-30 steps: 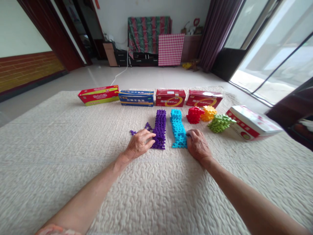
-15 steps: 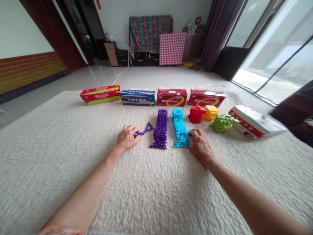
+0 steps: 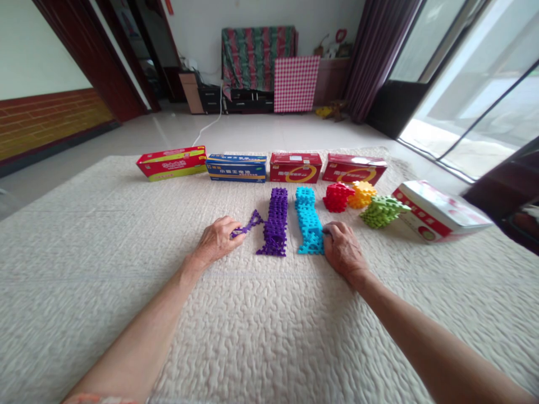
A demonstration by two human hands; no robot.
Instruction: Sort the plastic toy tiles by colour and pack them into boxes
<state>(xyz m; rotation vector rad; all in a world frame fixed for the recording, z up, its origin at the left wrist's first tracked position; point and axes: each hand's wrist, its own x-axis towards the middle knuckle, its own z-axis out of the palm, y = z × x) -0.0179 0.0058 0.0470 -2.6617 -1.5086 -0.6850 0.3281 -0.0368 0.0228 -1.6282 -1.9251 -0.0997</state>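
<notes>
Left hand (image 3: pixel 217 240) now off the purple stack (image 3: pixel 275 221), pinching loose purple pieces (image 3: pixel 248 225) just left of it; right hand (image 3: pixel 342 247) curled against blue stack (image 3: pixel 308 220), grip unclear.

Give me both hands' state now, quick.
Left hand: grip closed on loose purple pieces beside the purple row.
Right hand: resting against the blue row; cannot tell if it grips it.
</notes>
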